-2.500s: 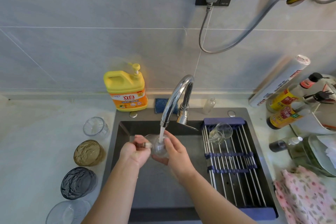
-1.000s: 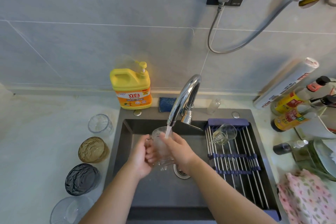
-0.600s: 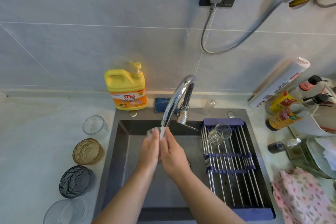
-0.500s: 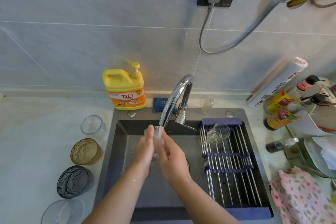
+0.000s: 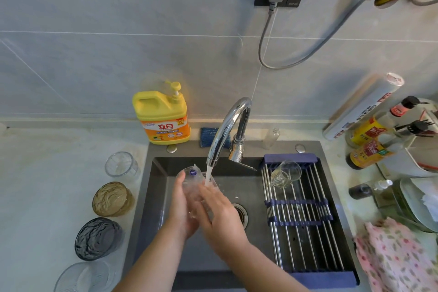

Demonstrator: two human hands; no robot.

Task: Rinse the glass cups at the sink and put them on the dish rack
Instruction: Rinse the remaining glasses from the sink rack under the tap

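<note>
Gripping a clear glass cup (image 5: 192, 181) from its left side, the left hand (image 5: 181, 206) has its fingers curled round the wall of the cup. The right hand (image 5: 221, 212) lies against the cup's right side with its fingers held together and nearly straight; motion blur hides the fingertips. The cup is held above the basin of the sink (image 5: 155, 197), tilted, with a small round blue sticker (image 5: 193, 172) on its far end.

Water (image 5: 208, 174) falls from the faucet (image 5: 227, 130) onto the cup and the right hand's fingers. The drain (image 5: 241, 213) is just right of the right hand.

The dish rack (image 5: 305, 232) spans the right part of the sink. A second glass cup (image 5: 285, 173) lies on its side at the far end of the rack, well apart from both hands.

Four more cups stand in a row on the counter (image 5: 47, 185) left of the sink, from far to near:
- clear cup (image 5: 122, 165)
- amber cup (image 5: 112, 198)
- grey cup (image 5: 98, 238)
- wide clear cup (image 5: 83, 275), cut off by the frame edge

A yellow detergent bottle (image 5: 163, 118) stands behind the sink.
</note>
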